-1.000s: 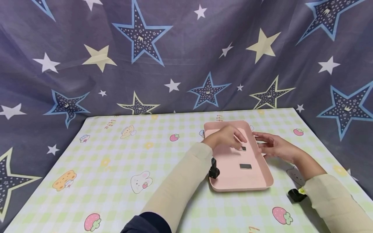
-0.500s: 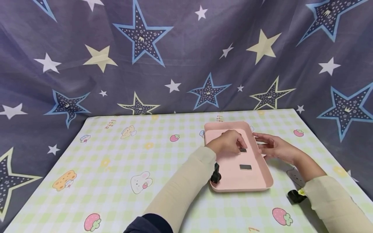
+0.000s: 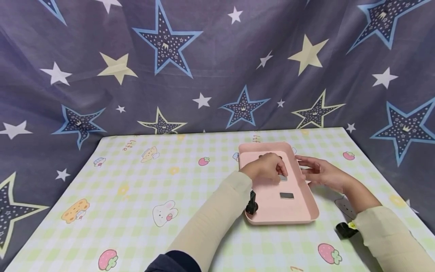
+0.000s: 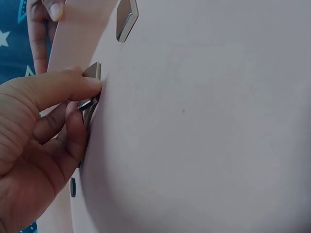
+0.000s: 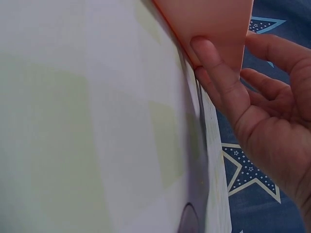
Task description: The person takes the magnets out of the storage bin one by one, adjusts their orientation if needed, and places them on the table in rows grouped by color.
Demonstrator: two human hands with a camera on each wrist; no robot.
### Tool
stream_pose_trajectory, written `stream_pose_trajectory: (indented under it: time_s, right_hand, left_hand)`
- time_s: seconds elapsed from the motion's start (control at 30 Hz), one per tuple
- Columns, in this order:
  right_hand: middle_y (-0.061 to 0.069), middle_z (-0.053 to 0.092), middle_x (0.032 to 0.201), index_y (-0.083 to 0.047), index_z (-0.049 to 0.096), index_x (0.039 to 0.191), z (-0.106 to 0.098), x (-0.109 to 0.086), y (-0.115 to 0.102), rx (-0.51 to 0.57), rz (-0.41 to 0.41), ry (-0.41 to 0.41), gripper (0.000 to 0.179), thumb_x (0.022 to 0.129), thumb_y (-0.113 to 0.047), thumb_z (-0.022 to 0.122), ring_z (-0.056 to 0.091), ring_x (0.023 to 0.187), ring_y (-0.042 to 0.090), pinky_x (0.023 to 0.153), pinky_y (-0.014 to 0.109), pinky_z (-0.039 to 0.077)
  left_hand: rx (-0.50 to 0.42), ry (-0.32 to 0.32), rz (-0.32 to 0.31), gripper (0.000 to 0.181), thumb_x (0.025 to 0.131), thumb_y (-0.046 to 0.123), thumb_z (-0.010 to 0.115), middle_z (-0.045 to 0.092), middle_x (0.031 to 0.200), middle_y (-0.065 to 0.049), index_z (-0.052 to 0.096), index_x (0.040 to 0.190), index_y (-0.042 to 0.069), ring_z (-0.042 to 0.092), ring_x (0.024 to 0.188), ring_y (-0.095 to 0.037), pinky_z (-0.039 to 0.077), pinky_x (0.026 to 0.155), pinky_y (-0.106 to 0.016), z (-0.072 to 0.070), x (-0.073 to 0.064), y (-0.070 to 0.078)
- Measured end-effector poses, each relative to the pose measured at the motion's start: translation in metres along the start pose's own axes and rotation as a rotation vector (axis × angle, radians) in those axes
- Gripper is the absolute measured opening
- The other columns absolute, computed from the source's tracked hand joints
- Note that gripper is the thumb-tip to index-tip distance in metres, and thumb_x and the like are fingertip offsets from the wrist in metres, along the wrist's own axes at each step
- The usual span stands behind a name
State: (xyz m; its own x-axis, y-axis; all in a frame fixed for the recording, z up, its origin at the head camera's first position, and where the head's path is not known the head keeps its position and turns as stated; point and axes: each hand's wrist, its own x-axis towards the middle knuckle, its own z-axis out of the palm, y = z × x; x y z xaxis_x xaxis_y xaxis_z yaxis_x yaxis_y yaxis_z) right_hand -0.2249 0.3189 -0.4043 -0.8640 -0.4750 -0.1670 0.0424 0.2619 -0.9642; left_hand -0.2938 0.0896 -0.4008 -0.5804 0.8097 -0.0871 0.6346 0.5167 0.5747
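Observation:
Inside the pink tray [image 3: 278, 211], my left hand [image 3: 269, 166] pinches a small flat rectangular block [image 3: 283, 177], dark and metallic-looking. In the left wrist view, the thumb of my left hand [image 4: 36, 121] lies on the block [image 4: 93, 73] with curled fingers under it. A similar block [image 3: 287, 195] lies nearer me on the tray floor, seen as a tilted slab [image 4: 127, 20] at the top of the left wrist view. My right hand [image 3: 323, 173] touches the tray's right wall from outside with extended fingers; its thumb [image 5: 208, 51] presses against the pink wall [image 5: 214, 17].
Farther into the tray, dark pieces [image 3: 280, 156] are partly hidden behind my left hand; one small dark piece [image 4: 73, 187] also shows low in the left wrist view. A checked cloth [image 3: 136, 207] covers the table. A star-patterned curtain [image 3: 217, 60] hangs behind it.
My left hand has come down slightly toward me, its fingers drawing in on the block. The block's visible face has turned from dark to lighter grey. My right hand stays at the tray wall.

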Motion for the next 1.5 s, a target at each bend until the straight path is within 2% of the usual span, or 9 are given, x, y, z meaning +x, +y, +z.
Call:
stream_pose_trajectory:
  time_s: [0.27, 0.47, 0.67, 0.73, 0.97, 1.03, 1.17, 1.3, 1.5]
  right_hand:
    - [0.030, 0.014, 0.156, 0.002, 0.013, 0.154, 0.000, 0.001, -0.001, -0.016, 0.005, 0.004, 0.076, 0.095, -0.003, 0.060, 0.054, 0.119, 0.009, 0.083, 0.044, 0.056]
    - [0.030, 0.015, 0.156, 0.001, 0.013, 0.155, 0.001, 0.001, -0.002, -0.034, 0.018, 0.014, 0.076, 0.095, -0.005, 0.061, 0.050, 0.127, 0.024, 0.082, 0.043, 0.056]
    - [0.030, 0.017, 0.156, 0.001, 0.014, 0.154, 0.002, 0.001, 0.000, -0.033, 0.018, 0.012, 0.075, 0.095, -0.005, 0.061, 0.050, 0.126, 0.023, 0.082, 0.043, 0.056]
    - [0.030, 0.017, 0.155, 0.001, 0.015, 0.154, 0.002, 0.000, 0.000, -0.037, 0.015, 0.012, 0.075, 0.095, -0.006, 0.061, 0.050, 0.127, 0.024, 0.082, 0.043, 0.056]
    - [0.029, 0.021, 0.155, 0.000, 0.015, 0.154, 0.001, -0.001, 0.001, -0.054, 0.026, 0.013, 0.076, 0.095, -0.007, 0.062, 0.044, 0.132, 0.037, 0.081, 0.043, 0.057]
    - [0.030, 0.022, 0.154, 0.000, 0.015, 0.154, 0.001, -0.001, 0.000, -0.059, 0.028, 0.014, 0.076, 0.095, -0.008, 0.062, 0.045, 0.132, 0.035, 0.082, 0.043, 0.056]
    - [0.031, 0.024, 0.153, 0.000, 0.015, 0.155, 0.002, -0.002, -0.001, -0.070, 0.027, 0.015, 0.076, 0.095, -0.010, 0.062, 0.051, 0.127, 0.023, 0.083, 0.043, 0.056]
    - [0.033, 0.024, 0.152, 0.000, 0.015, 0.154, 0.002, -0.002, -0.001, -0.067, 0.022, 0.010, 0.076, 0.096, -0.009, 0.062, 0.054, 0.122, 0.013, 0.083, 0.043, 0.056]
    - [0.031, 0.022, 0.153, 0.000, 0.015, 0.155, 0.002, -0.002, -0.003, -0.062, 0.028, 0.004, 0.075, 0.096, -0.008, 0.061, 0.055, 0.119, 0.008, 0.084, 0.043, 0.056]
  left_hand:
    - [-0.063, 0.018, 0.024, 0.015, 0.076, 0.001, 0.082, 0.072, 0.081, 0.001, 0.079, 0.090, 0.006, 0.057, 0.069, 0.000, 0.046, 0.065, -0.009, 0.000, -0.001, -0.003]
    - [-0.195, 0.040, -0.007, 0.016, 0.077, -0.007, 0.076, 0.070, 0.077, 0.003, 0.079, 0.089, 0.004, 0.055, 0.062, -0.001, 0.049, 0.059, -0.014, -0.002, -0.005, -0.003]
    - [-0.321, 0.060, -0.001, 0.019, 0.082, -0.011, 0.068, 0.073, 0.083, -0.002, 0.078, 0.093, 0.001, 0.062, 0.067, -0.007, 0.053, 0.063, -0.019, -0.010, -0.012, -0.001]
    - [-0.337, 0.068, 0.006, 0.018, 0.083, -0.009, 0.068, 0.074, 0.086, -0.003, 0.077, 0.095, 0.000, 0.065, 0.071, -0.009, 0.054, 0.064, -0.020, -0.014, -0.014, -0.001]
    - [-0.413, 0.098, 0.022, 0.016, 0.085, -0.003, 0.071, 0.073, 0.089, -0.004, 0.077, 0.100, 0.001, 0.063, 0.072, -0.008, 0.055, 0.064, -0.025, -0.022, -0.020, 0.001]
    - [-0.435, 0.100, 0.024, 0.016, 0.085, 0.000, 0.073, 0.073, 0.088, -0.003, 0.077, 0.100, 0.002, 0.064, 0.071, -0.009, 0.056, 0.065, -0.027, -0.024, -0.022, 0.002]
    - [-0.497, 0.102, 0.034, 0.018, 0.084, 0.003, 0.074, 0.073, 0.087, -0.002, 0.077, 0.101, 0.003, 0.066, 0.071, -0.013, 0.057, 0.066, -0.029, -0.028, -0.025, 0.003]
    - [-0.533, 0.099, 0.054, 0.020, 0.084, 0.001, 0.074, 0.073, 0.087, 0.000, 0.076, 0.103, 0.002, 0.065, 0.072, -0.011, 0.056, 0.066, -0.027, -0.032, -0.028, 0.003]
    - [-0.561, 0.123, 0.055, 0.020, 0.084, 0.001, 0.074, 0.073, 0.089, 0.001, 0.076, 0.104, 0.001, 0.064, 0.071, -0.015, 0.057, 0.070, -0.036, -0.038, -0.035, 0.004]
